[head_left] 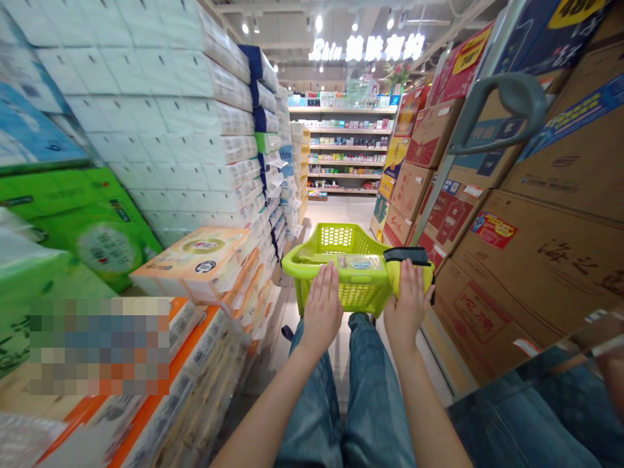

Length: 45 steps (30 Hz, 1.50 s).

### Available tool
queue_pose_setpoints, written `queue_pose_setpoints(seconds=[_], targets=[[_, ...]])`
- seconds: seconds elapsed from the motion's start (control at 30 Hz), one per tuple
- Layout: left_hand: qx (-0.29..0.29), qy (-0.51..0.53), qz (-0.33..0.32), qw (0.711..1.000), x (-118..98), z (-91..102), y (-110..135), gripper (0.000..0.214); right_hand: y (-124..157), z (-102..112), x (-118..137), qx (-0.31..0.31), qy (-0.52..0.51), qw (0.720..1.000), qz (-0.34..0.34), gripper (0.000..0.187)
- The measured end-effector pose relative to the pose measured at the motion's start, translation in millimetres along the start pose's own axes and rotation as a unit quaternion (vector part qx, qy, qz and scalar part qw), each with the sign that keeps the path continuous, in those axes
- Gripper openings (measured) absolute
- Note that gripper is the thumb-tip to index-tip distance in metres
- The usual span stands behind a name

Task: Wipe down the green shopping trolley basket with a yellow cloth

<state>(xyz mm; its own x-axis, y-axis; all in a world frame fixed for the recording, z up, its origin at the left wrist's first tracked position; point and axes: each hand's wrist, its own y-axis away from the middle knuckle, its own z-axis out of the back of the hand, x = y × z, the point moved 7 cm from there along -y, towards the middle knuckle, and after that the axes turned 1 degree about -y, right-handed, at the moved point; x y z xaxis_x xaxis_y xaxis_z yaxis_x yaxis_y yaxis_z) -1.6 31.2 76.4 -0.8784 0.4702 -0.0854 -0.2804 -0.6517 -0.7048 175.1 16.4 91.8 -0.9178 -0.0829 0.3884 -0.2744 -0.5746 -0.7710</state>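
A lime-green plastic shopping cart basket (341, 289) with perforated sides stands right in front of my legs. My left hand (323, 296) is on the basket's near rim, fingers together and laid over it. Beside it, a clear panel with a blue-and-white label (361, 262) is set along the rim. At the right corner, my right hand (405, 299) holds a yellow and dark grey fabric pouch (408, 255) against the rim. The palms and undersides of both hands are hidden. No goods show inside the visible part of the basket.
White tissue packs (160, 117) are stacked high on the left, with orange-and-white packs (195, 253) lower. Cardboard cartons (550, 253) line the right, where a grey loop handle (521, 110) juts out on a metal pole. Stocked shelves (344, 153) stand ahead, beyond the aisle floor (336, 209).
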Motion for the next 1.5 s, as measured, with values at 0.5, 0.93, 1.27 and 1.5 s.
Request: queue_pose_setpoints(seconds=[0.5, 0.93, 1.27, 1.5], targets=[[-0.003, -0.01, -0.016, 1.0, 5.9, 0.6, 0.5, 0.076, 12.7, -18.2, 38.9, 0.044, 0.01, 0.988, 0.146, 0.072], [-0.019, -0.031, 0.002, 0.999, 5.7, -4.4, 1.6, 0.075, 21.3, -32.0, 86.6, 0.07, -0.02, 0.993, 0.095, 0.074], [-0.004, -0.024, -0.013, 1.0, 4.6, 1.1, 0.9, 0.076, 2.6, -7.5, 18.8, 0.055, 0.003, 0.993, 0.101, 0.073], [-0.012, -0.011, -0.003, 1.0, 2.9, -0.6, 0.5, 0.077, -6.9, -1.9, -3.0, 0.012, -0.031, 0.999, -0.013, 0.082]])
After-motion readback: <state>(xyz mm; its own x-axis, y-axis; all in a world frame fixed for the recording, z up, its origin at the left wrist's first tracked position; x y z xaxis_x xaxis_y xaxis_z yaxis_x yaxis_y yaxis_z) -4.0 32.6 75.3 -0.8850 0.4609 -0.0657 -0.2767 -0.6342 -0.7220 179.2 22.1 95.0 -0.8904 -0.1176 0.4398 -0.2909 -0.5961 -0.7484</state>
